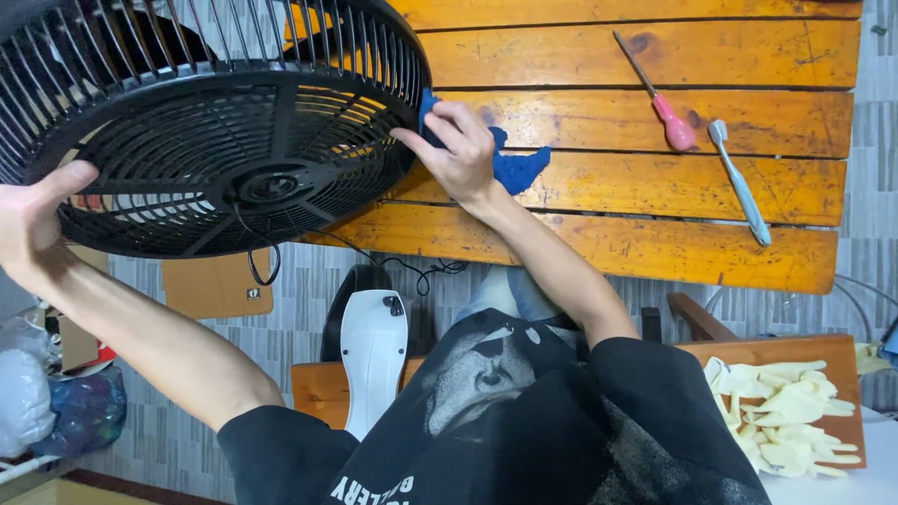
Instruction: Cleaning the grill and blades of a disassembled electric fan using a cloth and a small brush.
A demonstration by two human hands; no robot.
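Fan grille [215,131]: black, tilted above the counter's [655,187] left end.
Left hand [33,220]: grips the grille's left rim.
Right hand [458,150]: pinches a blue cloth [519,168] against the right rim.
Nearby: pink screwdriver [659,98], toothbrush [739,182].

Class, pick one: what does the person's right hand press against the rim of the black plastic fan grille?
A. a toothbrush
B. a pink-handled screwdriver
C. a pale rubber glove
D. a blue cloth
D: the right hand pinches a blue cloth against the black plastic fan grille; the pink-handled screwdriver lies untouched on the wooden table.
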